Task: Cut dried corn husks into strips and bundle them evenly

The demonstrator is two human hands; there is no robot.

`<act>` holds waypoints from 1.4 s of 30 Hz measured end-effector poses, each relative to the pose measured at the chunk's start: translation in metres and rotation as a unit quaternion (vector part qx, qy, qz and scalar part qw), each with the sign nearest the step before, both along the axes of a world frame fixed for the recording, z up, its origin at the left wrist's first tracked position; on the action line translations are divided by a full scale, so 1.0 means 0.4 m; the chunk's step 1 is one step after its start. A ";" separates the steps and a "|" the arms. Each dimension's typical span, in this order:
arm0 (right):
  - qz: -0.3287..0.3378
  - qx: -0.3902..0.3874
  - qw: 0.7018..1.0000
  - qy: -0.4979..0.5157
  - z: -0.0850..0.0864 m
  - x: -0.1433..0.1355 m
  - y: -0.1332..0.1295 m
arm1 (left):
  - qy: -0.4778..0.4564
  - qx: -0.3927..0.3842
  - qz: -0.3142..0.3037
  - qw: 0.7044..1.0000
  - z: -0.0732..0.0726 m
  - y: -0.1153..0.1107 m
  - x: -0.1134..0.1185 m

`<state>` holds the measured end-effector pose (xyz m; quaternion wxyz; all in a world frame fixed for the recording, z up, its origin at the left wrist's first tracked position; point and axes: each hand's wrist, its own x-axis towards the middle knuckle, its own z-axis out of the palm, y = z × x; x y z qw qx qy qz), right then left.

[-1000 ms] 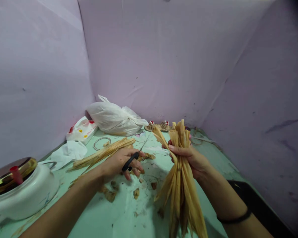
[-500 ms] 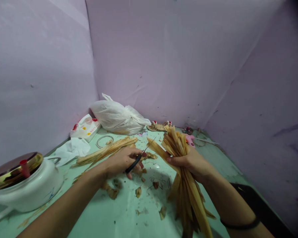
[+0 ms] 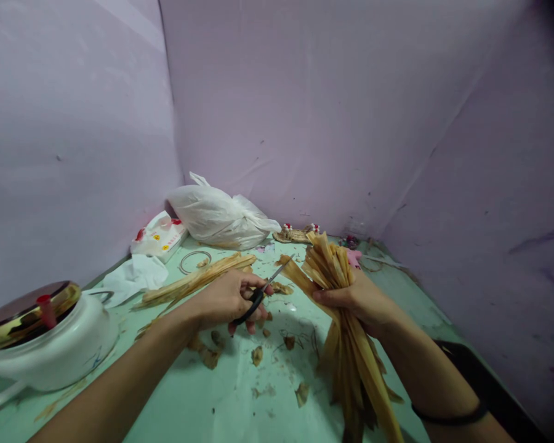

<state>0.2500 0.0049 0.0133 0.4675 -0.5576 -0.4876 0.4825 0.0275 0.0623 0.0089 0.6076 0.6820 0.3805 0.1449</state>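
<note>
The left hand point(image 3: 226, 300), fingers gripping black scissors point(image 3: 258, 294), has brought their blades nearer the dried husk bundle point(image 3: 346, 326) clenched in the right hand point(image 3: 357, 298), so trimming seems imminent.

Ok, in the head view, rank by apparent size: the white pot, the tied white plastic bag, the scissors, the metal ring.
1. white pot, though it sits nearest the camera, so its lead over the bag is unsure
2. white plastic bag
3. scissors, partly hidden by the left hand
4. metal ring
</note>
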 end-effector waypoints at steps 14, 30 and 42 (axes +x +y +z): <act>0.012 -0.014 0.999 0.033 0.014 0.007 -0.009 | 0.025 0.126 0.057 0.990 0.016 0.015 -0.021; 0.010 -0.053 0.945 0.323 0.045 0.050 -0.024 | 0.398 0.437 0.005 0.806 -0.029 0.028 -0.014; 0.015 -0.107 0.946 0.305 -0.024 -0.044 -0.007 | -0.157 0.030 0.243 0.957 0.072 -0.004 -0.021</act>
